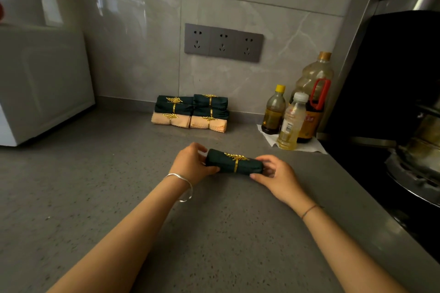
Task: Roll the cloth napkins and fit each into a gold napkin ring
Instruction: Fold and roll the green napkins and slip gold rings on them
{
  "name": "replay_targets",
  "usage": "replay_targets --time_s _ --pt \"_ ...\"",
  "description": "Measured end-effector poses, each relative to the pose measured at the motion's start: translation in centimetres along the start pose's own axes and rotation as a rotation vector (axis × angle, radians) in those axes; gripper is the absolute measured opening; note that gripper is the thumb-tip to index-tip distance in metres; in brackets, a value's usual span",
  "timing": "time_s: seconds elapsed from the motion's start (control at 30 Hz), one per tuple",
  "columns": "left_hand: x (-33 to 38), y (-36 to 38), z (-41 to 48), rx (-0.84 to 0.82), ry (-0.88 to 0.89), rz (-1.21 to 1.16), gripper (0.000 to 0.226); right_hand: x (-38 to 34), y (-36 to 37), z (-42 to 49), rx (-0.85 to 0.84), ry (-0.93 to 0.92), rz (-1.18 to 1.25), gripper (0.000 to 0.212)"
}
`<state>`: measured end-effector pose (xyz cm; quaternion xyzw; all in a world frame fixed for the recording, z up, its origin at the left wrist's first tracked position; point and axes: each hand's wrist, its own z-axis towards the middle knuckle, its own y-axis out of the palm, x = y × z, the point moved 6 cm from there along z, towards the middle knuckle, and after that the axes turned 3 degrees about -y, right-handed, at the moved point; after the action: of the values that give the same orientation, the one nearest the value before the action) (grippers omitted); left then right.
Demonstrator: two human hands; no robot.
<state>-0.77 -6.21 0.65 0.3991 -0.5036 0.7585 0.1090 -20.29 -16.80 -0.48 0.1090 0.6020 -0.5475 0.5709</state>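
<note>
A rolled dark green napkin [223,162] lies across the grey counter [100,197] with a gold leaf napkin ring [236,160] around its middle. My left hand [190,164] grips its left end, thumb under and fingers over. My right hand [277,176] holds the right end between thumb and curled fingers. Against the back wall stands a stack of rolled napkins [190,112], dark green ones on top of two peach ones, each in a gold ring.
Three oil and sauce bottles [292,114] stand on white paper at the right. A black stove [404,150] with a pan edge borders the counter's right side. A white appliance [42,83] sits at the left. A grey socket strip [223,42] is on the wall.
</note>
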Motion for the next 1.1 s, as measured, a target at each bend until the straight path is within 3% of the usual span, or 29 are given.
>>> replay_targets --time_s 0.07,0.17,0.37,0.47,0.53,0.63,0.73,0.87,1.1 --pt "0.2 -1.2 0.0 0.069 0.053 -0.067 0.057 -1.1 0.2 1.0 0.100 -0.015 0.104 0.037" --pt "-0.1 -3.7 0.4 0.076 0.145 -0.069 0.064 -3.3 1.0 2.9 0.092 -0.114 0.139 0.038" --pt "-2.9 -8.1 2.8 -0.022 0.184 0.104 0.027 -7.8 4.2 7.1 0.014 -0.269 0.095 0.032" --pt "-4.6 -9.9 4.5 -0.086 0.136 0.066 0.016 -9.3 5.8 9.4 -0.007 -0.289 0.155 0.032" --pt "-5.5 -10.6 5.4 -0.131 0.088 -0.069 0.029 -9.7 6.7 10.6 -0.021 -0.288 0.202 0.032" --pt "-5.4 -11.9 6.4 -0.072 0.185 -0.203 0.054 -9.8 8.2 11.9 -0.047 -0.263 0.252 0.030" --pt "-5.0 -12.8 6.6 -0.016 0.303 -0.142 0.040 -9.7 8.9 12.2 -0.116 -0.227 0.300 0.034" --pt "-5.2 -12.1 6.2 -0.072 0.304 -0.217 0.031 -10.6 9.2 11.6 -0.274 -0.285 0.181 0.042" --pt "-2.9 -11.2 4.9 -0.018 0.383 -0.254 0.034 -11.9 8.4 11.4 -0.256 -0.349 0.020 0.044"
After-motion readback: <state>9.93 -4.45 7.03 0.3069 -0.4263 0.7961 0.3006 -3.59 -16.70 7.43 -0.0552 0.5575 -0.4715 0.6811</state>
